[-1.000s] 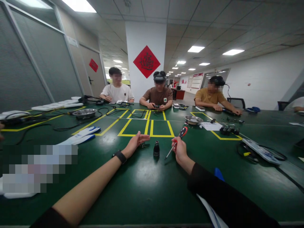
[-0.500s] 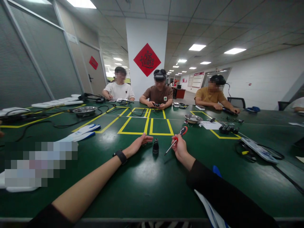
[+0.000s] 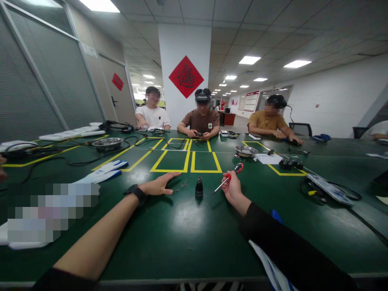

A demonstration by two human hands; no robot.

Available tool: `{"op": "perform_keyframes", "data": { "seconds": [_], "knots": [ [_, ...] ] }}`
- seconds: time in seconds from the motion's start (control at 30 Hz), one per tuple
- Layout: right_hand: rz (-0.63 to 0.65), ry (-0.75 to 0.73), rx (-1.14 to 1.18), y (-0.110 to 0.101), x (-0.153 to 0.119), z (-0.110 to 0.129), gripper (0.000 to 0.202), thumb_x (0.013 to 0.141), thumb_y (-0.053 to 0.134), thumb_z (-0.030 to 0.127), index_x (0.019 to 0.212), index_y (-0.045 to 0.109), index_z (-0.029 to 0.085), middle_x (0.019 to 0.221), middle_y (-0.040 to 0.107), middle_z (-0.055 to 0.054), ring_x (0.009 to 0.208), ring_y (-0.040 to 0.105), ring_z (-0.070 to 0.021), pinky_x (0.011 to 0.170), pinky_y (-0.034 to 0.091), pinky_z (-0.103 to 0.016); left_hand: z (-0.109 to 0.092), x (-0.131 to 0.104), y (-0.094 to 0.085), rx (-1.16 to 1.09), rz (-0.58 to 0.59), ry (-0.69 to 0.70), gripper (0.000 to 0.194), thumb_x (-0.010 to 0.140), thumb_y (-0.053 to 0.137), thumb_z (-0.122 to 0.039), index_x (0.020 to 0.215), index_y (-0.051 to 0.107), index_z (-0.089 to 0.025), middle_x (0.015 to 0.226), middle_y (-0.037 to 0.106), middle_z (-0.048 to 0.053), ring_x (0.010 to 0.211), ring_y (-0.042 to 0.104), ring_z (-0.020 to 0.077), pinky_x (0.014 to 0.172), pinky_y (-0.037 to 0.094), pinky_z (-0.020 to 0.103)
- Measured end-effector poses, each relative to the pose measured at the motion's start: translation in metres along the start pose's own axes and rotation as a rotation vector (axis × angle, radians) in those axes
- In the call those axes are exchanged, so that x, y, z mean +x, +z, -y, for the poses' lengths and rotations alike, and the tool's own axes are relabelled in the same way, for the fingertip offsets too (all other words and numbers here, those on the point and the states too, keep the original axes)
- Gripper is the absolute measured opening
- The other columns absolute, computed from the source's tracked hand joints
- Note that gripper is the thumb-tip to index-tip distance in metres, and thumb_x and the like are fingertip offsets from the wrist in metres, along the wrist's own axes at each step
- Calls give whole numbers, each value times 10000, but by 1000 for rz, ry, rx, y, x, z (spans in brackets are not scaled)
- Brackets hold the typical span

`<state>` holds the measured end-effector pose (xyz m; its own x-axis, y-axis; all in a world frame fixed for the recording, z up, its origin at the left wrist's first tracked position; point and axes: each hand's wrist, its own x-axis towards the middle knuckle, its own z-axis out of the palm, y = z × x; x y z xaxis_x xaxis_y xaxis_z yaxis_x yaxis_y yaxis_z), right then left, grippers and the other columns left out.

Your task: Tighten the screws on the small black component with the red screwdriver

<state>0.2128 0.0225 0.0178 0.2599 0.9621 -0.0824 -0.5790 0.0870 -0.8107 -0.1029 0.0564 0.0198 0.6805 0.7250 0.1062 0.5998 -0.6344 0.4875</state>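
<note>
green tabletop fills the lower part of the head view, our only cam. our left hand is spread wide, thumb apart from fingers, holding nothing; can't tell if it touches the surface. just past its fingertips lie a few small loose metal bits, too small to id. right of them a black part stands upright w/ its narrow end up, between our hands, touched by neither.

our right hand is closed round a red-and-black screwdriver, shaft pointing down-left, tip near the black part but apart from it. so no turning at this pt, and we'd judge the work approx midway: tool gripped, bits not yet put away or fitted. can't tell if the part itself is finished; its insides don't show. farther off, right side: metal bowl, contents unclear, and several black pieces grouped together.
</note>
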Motion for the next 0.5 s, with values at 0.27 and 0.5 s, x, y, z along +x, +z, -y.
{"op": "perform_keyframes", "data": {
  "seconds": [0.27, 0.5],
  "knots": [
    [0, 7, -2, 1, -2, 0, 168, 722, 524, 302, 624, 485, 171, 460, 437, 59, 339, 335, -46, 333, 263, -177, 4, -1, 5, 138, 18, -156, 706, 798, 415, -613, 1394, 233, -283, 1470, 227, 73, 1347, 187, 284, 1083, 119, 467],
    [-125, -121, 27, -1, -1, 2, 156, 725, 529, 298, 637, 466, 185, 441, 404, 76, 329, 328, -45, 320, 249, -174, -11, 5, 13, 182, 31, -189, 588, 861, 259, -594, 1387, 217, -333, 1483, 164, 34, 1366, 125, 261, 1076, 45, 506]
  ]
}}
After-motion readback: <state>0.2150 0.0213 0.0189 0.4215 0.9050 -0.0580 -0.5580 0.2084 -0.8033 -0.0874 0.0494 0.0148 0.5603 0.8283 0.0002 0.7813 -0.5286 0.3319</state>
